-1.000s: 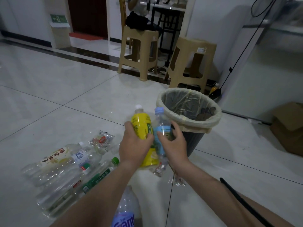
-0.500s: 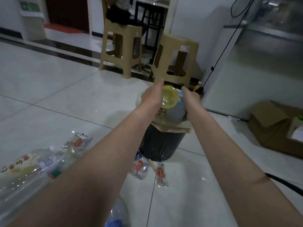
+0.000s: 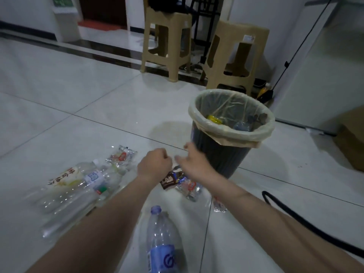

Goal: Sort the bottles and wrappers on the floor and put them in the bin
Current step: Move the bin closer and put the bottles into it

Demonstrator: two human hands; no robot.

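while two bottles [image 3: 214, 118] sit in the bin [image 3: 216, 152], both empty hands, left hand [image 3: 154, 164] fisted, right hand [image 3: 194, 162] open, hover over wrappers [image 3: 177, 181]; clear bottles [image 3: 78, 186] remain left.

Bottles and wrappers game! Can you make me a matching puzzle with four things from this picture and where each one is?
Things:
1. yellow bottle
2. brown wrapper
3. blue-label bottle
4. beige stool

Places:
A. behind the bin
B. on the floor between the two forearms
C. inside the bin
D. on the floor just under the hands

Pairs: 1-C, 2-D, 3-B, 4-A
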